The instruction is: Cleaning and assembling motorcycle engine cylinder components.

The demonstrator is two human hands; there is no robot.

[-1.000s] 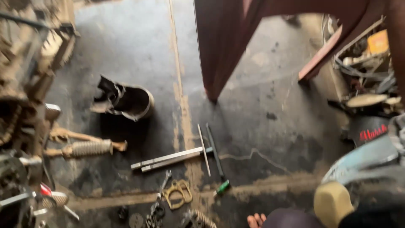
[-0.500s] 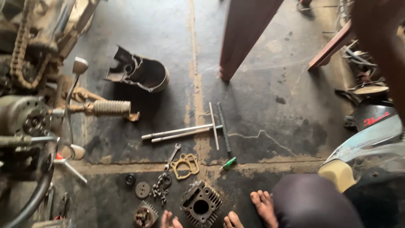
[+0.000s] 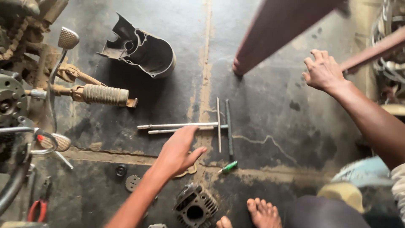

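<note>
Dark, oil-stained concrete floor (image 3: 126, 105) fills the frame, crossed by sandy seams and a thin crack at the centre right. From the bottom centre the left hand (image 3: 179, 152) reaches up with its fingers stretched out flat and the thumb spread to the right; it grips nothing, and its fingertips lie at the near end of two long metal rods (image 3: 168, 126) that lie side by side across the middle of the frame. Just right of them two more rods (image 3: 223, 122) lie upright in the frame, with a small green-handled tool (image 3: 228, 167) below them. At the upper right the right hand (image 3: 322, 71) hovers above the floor, loosely open with curled fingers, empty. An engine cylinder (image 3: 195, 207) sits at the bottom centre beside bare toes (image 3: 263, 211). A grey plastic cover (image 3: 141, 48) lies at the upper left, a ribbed footpeg (image 3: 103, 93) and kick lever at the left, red-handled pliers (image 3: 37, 209) in the lower left corner.
</note>
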